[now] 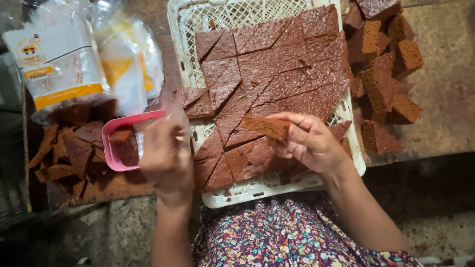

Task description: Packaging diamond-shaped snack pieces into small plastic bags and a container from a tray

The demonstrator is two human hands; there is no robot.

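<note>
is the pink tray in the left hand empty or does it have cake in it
Not empty: the pink tray that the left hand holds has a brown cake piece lying inside.

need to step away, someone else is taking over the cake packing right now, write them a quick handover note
Left hand: holds a pink tray with a clear bag at its mouth; one brown piece already lies in the tray.
Right hand: pinches a cake slice over the white crate.
Crate: sheet of cut brown cake, most pieces not yet lifted.
Thick cake blocks are piled right of the crate; scraps and packaged bags sit to the left.
Done: cake is cut, one piece in the tray.
Left: the held slice is not yet in the tray; the crate remains nearly full.
</note>
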